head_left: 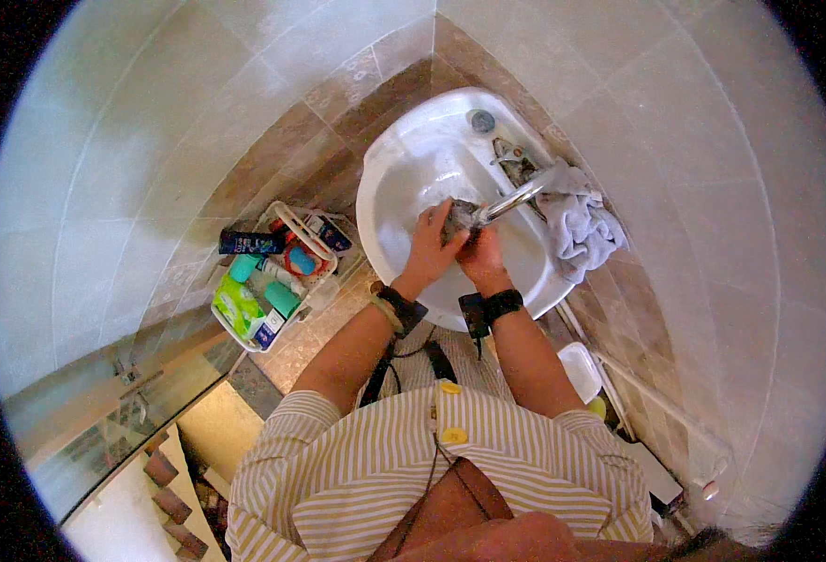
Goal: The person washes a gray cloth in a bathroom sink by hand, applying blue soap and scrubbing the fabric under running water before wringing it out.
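Note:
Over the white washbasin (372, 201), my left hand (430, 245) curls around a small dark grey, rumpled thing (458, 217). My right hand (483, 258) closes on the same thing from the other side, its fingers partly hidden. Whether it is a cloth or a scrubber I cannot tell. Both hands are close beneath the end of the chrome tap spout (513, 199). Suds or wet shine (446, 178) show in the bowl beyond my hands. Dark bands with small boxes sit on both wrists.
A grey towel (583, 229) hangs over the basin's right edge. A round grey piece (481, 120) sits on the far rim. At left stands a white basket shelf (305, 229) with bottles and packets. A white container (580, 373) is low at right, beside pipes along the tiled wall.

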The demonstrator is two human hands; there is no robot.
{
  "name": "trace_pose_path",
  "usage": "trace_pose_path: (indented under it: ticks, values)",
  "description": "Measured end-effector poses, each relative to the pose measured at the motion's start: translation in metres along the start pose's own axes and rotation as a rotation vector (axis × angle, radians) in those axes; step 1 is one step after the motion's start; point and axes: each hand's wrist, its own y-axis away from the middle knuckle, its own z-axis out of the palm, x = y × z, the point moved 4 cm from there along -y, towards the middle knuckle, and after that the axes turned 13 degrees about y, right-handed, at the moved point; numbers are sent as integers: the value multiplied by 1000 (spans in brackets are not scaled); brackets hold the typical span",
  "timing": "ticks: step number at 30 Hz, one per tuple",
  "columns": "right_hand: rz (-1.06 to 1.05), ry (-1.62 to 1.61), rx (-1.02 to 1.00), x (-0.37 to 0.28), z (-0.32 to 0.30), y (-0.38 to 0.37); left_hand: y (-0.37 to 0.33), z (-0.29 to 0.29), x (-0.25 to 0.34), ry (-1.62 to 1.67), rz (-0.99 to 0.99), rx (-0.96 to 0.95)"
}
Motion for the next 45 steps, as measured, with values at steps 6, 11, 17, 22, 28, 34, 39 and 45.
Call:
trace_pose_path:
  ticks: [6, 11, 17, 22, 28, 34, 39, 45]
  values:
    - [-9, 176, 255, 8, -14, -14, 1, 6, -1, -141, -209, -49]
    - [-110, 413, 197, 16, -14, -23, -1, 3, -5, -260, -268, -104]
    - [-502, 1315, 356, 0, -121, -57, -16, 16, -19, 151, -381, -165]
    - [-634, 1591, 374, -41, -101, -15, 8, -45, -44, 89, -435, -310]
    - [-188, 477, 74, -24, -84, 4, 0, -44, -37, 902, -583, -70]
    - [51, 266, 168, 5, -70, 14, -11, -23, 5, 1301, -628, -6]
    - [-372, 526, 70, 1, -65, -1, -12, -29, 16, 1368, -596, -59]
    - [-693, 1492, 98, -3, -72, -24, -17, -35, 33, 1307, -626, -130]
